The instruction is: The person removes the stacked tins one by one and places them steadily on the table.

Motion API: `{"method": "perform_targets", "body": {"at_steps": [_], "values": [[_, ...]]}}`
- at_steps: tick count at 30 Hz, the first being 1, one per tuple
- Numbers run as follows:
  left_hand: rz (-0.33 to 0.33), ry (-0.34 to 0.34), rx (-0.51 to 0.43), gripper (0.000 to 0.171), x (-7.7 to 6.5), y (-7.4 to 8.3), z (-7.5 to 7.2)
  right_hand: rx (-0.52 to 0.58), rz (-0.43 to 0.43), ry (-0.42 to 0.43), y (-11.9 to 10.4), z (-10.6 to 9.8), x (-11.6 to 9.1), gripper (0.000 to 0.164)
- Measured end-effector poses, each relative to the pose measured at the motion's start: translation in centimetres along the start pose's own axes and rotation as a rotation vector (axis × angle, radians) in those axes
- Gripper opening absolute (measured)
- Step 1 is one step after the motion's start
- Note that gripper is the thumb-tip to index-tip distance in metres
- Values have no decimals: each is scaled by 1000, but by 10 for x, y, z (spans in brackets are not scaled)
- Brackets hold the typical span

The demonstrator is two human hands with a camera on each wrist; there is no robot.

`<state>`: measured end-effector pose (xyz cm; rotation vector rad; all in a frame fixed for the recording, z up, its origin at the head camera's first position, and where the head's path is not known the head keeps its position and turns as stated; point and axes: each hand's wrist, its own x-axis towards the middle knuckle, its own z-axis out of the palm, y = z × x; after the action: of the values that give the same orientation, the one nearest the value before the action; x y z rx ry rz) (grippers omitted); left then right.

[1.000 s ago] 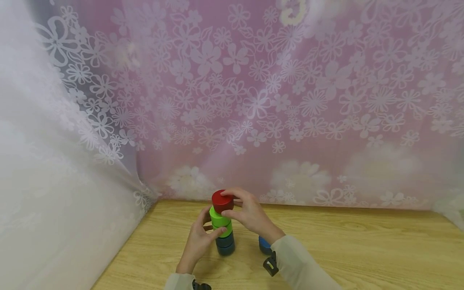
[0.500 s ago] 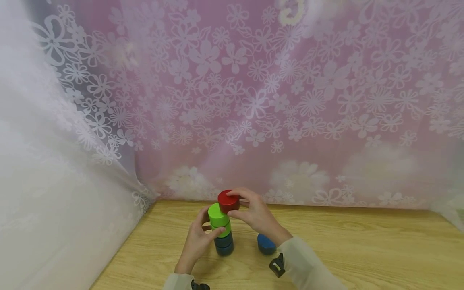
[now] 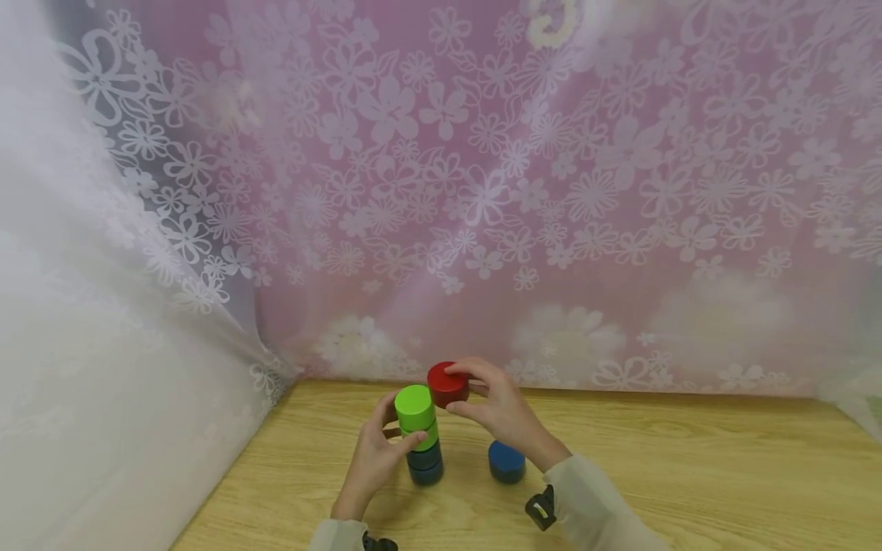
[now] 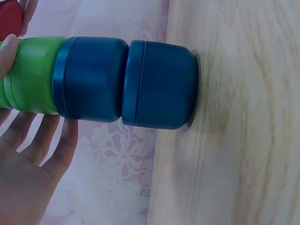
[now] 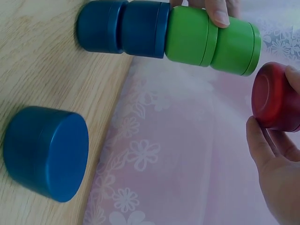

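Note:
Two dark blue round tins, a lower one [image 4: 161, 84] on the table and an upper one [image 4: 91, 79], form the base of an upright stack. On them stand a lower green tin [image 5: 190, 35] and an upper green tin [image 3: 415, 408]. My left hand [image 3: 372, 455] grips the stack around the green tins, thumb in front and fingers behind. Just right of the stack's top, my right hand [image 3: 506, 413] holds a red tin [image 3: 448, 388] by its side and top. In the right wrist view a narrow gap separates the red tin from the upper green one.
Another blue tin [image 3: 506, 464] stands alone on the wooden table [image 3: 689, 467], right of the stack and below the right forearm. A pink flowered curtain [image 3: 586, 229] hangs behind the table's back edge, and a white sheet [image 3: 124, 383] borders the left side.
My right hand has moved the red tin off the top of the upper green tin and to the right. The left hand keeps its grip. The lone blue tin shows more fully.

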<state>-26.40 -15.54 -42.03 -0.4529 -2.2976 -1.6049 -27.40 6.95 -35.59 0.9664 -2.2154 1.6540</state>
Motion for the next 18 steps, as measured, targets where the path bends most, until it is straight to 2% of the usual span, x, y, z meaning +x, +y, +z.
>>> {"method": "perform_targets", "body": {"at_steps": [18], "values": [[15,3,15,66,-1,0,-1,-1,-8,22,10,-15,-13,44]]}}
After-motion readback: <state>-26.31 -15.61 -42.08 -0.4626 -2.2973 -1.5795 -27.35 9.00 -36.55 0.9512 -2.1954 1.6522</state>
